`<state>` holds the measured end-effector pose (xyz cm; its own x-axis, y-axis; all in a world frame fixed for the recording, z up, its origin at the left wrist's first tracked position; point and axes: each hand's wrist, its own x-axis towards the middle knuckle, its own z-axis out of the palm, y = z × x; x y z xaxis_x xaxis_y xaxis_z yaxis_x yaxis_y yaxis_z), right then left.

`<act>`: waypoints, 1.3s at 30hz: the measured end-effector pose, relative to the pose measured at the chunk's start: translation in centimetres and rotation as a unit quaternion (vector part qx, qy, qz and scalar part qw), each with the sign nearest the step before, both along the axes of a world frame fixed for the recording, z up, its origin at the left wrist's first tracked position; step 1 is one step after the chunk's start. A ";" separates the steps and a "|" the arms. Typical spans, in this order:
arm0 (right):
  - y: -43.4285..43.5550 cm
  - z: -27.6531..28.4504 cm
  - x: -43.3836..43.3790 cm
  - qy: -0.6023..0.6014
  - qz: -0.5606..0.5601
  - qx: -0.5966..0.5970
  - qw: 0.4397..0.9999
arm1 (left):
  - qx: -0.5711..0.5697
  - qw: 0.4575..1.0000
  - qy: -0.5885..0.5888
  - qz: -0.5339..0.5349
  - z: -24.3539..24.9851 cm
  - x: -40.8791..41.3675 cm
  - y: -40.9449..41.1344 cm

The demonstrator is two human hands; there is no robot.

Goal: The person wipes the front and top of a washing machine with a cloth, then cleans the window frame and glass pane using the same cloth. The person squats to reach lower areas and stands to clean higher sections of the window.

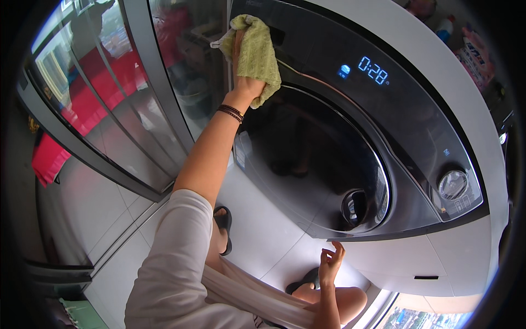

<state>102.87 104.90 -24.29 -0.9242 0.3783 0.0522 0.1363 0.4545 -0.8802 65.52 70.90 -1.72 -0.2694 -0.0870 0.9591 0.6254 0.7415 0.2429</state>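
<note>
My left hand (249, 87) holds a yellow-green terry cloth (258, 53), draped over its fingers and palm. Cloth and hand are at the left end of the dark control panel (316, 53) of a front-loading washing machine, above its round door (304, 156). Most of the fingers are hidden by the cloth. Beaded bracelets (231, 113) circle the wrist. Near the machine's lower front edge, my right hand (331, 263) is raised with bent, parted fingers and holds nothing. Lit digits (373, 70) show on the panel, and a round dial (453, 185) sits at its right end.
A glass sliding door (141, 82) with grey frames stands at the left. White floor tiles (254, 205) lie between my slippered feet. A white cabinet (415, 259) adjoins the machine at the right. Bottles and a pink detergent bag (476, 57) are beyond its far side.
</note>
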 end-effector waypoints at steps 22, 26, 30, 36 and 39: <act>-0.8 -0.8 -0.3 0.020 0.007 0.023 1.000 | -0.172 0.980 0.036 -0.089 -6.0 16.4 20.8; 0.0 -1.5 0.3 0.016 0.002 0.041 0.999 | -0.092 0.988 0.029 -0.119 -6.1 12.2 14.5; 0.0 -0.4 0.6 0.003 -0.012 0.023 1.000 | 0.088 0.994 -0.016 -0.062 -6.8 7.0 8.2; -1.2 -0.1 -0.5 0.018 0.015 0.025 0.999 | 0.472 0.837 -0.215 -0.174 -16.3 2.5 3.6; -0.9 0.3 0.0 0.027 0.009 0.027 0.999 | 0.416 0.876 -0.200 -0.137 -14.2 4.9 9.1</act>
<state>102.89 103.96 -24.03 -0.9260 0.3576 0.1212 0.0816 0.5029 -0.8605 70.38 80.00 -15.89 -0.6895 -0.5911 0.4185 0.4941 0.0385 0.8685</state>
